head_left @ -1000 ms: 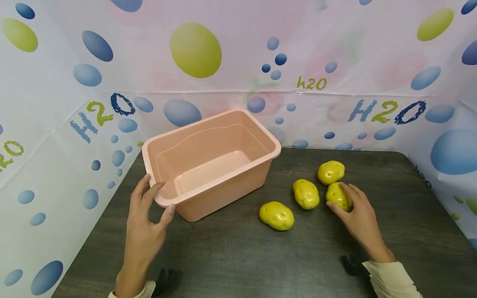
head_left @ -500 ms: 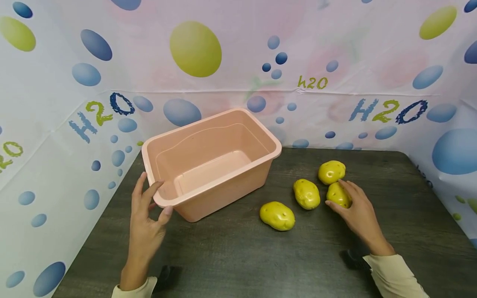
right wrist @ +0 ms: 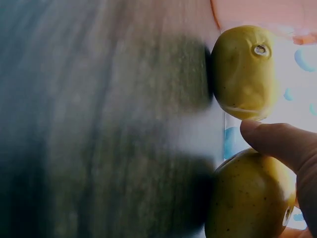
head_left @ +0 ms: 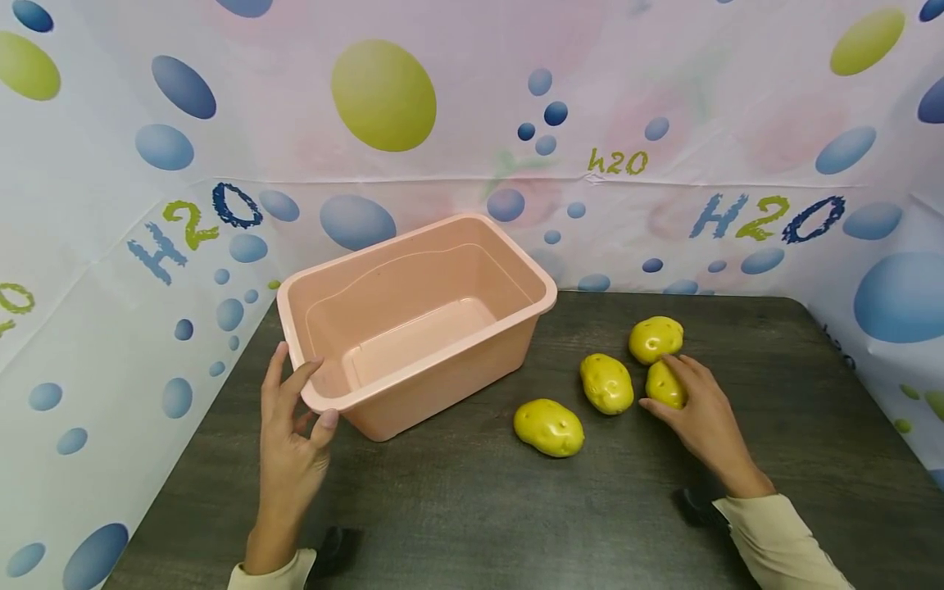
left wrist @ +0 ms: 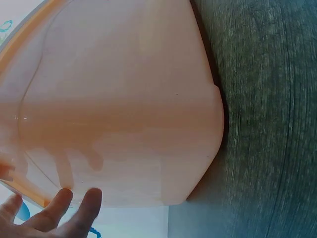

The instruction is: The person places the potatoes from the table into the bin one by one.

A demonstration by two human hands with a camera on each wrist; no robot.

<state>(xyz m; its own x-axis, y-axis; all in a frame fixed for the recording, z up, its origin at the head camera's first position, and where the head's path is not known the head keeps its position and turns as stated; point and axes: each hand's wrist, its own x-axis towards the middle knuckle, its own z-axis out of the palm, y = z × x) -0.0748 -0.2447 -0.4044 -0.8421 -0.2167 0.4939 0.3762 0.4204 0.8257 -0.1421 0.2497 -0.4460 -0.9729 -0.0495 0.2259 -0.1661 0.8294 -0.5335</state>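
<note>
At the left, my left hand (head_left: 293, 447) holds the near-left corner of a peach plastic basin (head_left: 450, 373), its index finger over the rim and thumb at the outside. The left wrist view shows more fingertips (left wrist: 91, 198) by the basin's outer wall (left wrist: 124, 74). My right hand (head_left: 704, 418) is around a yellow potato (head_left: 664, 387) on the table, thumb and fingers at opposite sides; the palm side is hidden. Another potato (head_left: 655, 340) lies just behind it. Two more, a middle potato (head_left: 606, 384) and a front potato (head_left: 549, 428), lie toward the basin.
The dark wood-look table (head_left: 472, 516) bears everything. A white sheet (head_left: 472, 98) printed with bubbles stands behind and along both sides, close behind the basin's back rim.
My right hand has shifted slightly left and covers more of its potato. My left hand stays at the basin's corner with only a slight shift. The potatoes and basin keep their places.
</note>
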